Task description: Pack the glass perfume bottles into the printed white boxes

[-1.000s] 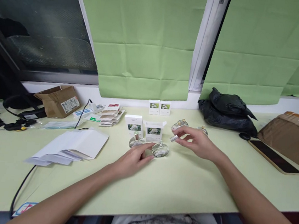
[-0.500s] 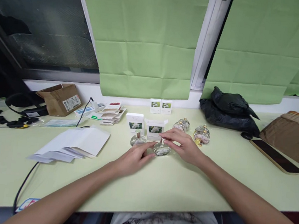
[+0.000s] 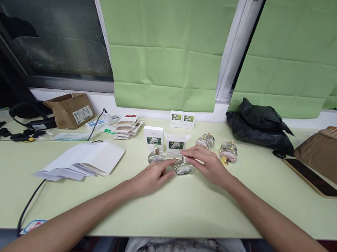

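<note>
A round clear glass bottle [image 3: 184, 169] stands on the pale green table [image 3: 178, 207]. My left hand [image 3: 151, 177] holds its left side with thumb and fingertips. My right hand [image 3: 208, 165] reaches over it from the right, fingers pinched together at the bottle's neck; the small silver cap they hold is mostly hidden under them. A second round bottle [image 3: 156, 156] stands just left, beside my left fingertips. Behind both bottles stand a closed white box [image 3: 153, 136] and a white box with its flaps open [image 3: 175, 144], each with a flower picture.
Two gold-capped bottles [image 3: 205, 140] [image 3: 228, 151] stand behind my right hand, two small boxes [image 3: 182, 119] by the wall. White envelopes [image 3: 86, 159], cards [image 3: 128, 123], a cardboard box [image 3: 69, 110] and a cable [image 3: 29, 203] lie left. A black bag [image 3: 259, 123], phone [image 3: 313, 178] and brown parcel [image 3: 328, 153] lie right.
My right hand brought the silver cap down and left from the air onto the top of the bottle. My left hand stayed on the bottle's side.
</note>
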Demonstrator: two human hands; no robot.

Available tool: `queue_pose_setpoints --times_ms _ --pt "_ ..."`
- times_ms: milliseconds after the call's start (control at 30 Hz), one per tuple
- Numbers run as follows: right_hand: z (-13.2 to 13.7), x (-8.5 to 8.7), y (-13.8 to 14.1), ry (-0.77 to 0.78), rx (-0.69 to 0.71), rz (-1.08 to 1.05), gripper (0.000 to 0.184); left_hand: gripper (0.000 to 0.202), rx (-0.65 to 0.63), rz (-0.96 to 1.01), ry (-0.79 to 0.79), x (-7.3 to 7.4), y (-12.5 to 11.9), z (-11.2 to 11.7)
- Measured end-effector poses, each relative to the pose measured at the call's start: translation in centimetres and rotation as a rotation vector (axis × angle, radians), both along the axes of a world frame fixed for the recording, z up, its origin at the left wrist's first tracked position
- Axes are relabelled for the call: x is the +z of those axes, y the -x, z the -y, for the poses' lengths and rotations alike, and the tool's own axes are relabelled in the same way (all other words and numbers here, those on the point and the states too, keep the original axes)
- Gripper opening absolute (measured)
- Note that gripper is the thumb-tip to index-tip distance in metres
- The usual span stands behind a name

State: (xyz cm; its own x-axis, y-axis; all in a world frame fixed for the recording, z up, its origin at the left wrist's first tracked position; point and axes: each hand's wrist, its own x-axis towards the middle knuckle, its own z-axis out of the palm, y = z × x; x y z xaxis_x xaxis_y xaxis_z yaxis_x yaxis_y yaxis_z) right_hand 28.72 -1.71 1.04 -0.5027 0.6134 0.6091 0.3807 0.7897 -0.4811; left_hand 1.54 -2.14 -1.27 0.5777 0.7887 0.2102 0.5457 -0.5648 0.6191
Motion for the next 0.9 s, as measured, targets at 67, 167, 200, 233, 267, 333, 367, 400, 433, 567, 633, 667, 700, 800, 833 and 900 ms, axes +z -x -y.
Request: queue_pose_setpoints --times_ms 67,167,200,233,267,333,367,400,433,567,633,667,700,800,833,900 --pt "-0.1 -0.1 0.0 0.0 -0.006 0.003 0.036 0.05 -0.002 0.003 -0.008 -0.1 0.0 -0.1" --pt "-0.2 -0.2 0.0 0.006 -0.017 -0.002 0.035 0.049 -0.007 -0.003 -0.014 -0.1 0.1 -0.2" --pt "-0.2 -0.3 0.0 0.012 -0.02 -0.009 0.034 0.049 -0.011 -0.004 -0.015 -0.1 0.1 -0.2" --pt "-0.2 -0.3 0.0 0.018 -0.02 -0.013 0.034 0.05 -0.014 -0.005 -0.017 -0.1 0.1 -0.2" --pt "-0.2 -0.4 0.0 0.023 -0.018 -0.017 0.034 0.05 -0.016 -0.006 -0.017 -0.1 0.1 -0.2" --pt "-0.2 -0.5 -0.1 0.025 -0.008 -0.016 0.034 0.051 -0.014 -0.009 -0.016 0.0 0.1 -0.1" --pt "-0.2 -0.6 -0.1 0.021 -0.003 -0.012 0.034 0.051 -0.01 -0.01 -0.015 0.0 0.1 -0.1" --pt "-0.2 -0.7 -0.1 0.015 0.0 -0.008 0.034 0.051 -0.006 -0.011 -0.015 0.0 0.1 -0.1" --pt "-0.3 -0.8 -0.1 0.009 0.003 -0.006 0.034 0.051 -0.002 -0.011 -0.016 -0.1 0.1 -0.1" --pt "-0.4 -1.1 -0.1 0.0 0.009 -0.018 0.034 0.05 0.001 -0.001 -0.027 0.1 0.1 -0.1" --pt "-0.4 -1.2 -0.1 0.026 0.009 -0.033 0.033 0.049 -0.007 0.004 -0.035 0.2 0.1 0.0" --pt "-0.2 -1.2 0.0 0.048 0.008 -0.04 0.033 0.049 -0.01 -0.001 -0.036 0.3 0.0 0.0" --pt "-0.1 -1.2 0.0 0.077 0.006 -0.044 0.034 0.049 -0.013 -0.01 -0.036 0.4 0.0 0.1" --pt "0.5 -1.3 0.3 0.164 -0.012 -0.031 0.043 0.048 -0.014 -0.013 -0.068 0.5 0.1 0.2" --pt "0.7 -1.4 0.4 0.185 -0.019 -0.017 0.046 0.046 -0.011 0.004 -0.094 0.5 0.2 0.2" --pt "0.9 -1.6 0.5 0.22 -0.041 0.009 0.053 0.038 0.009 0.076 -0.188 0.4 0.6 0.1"
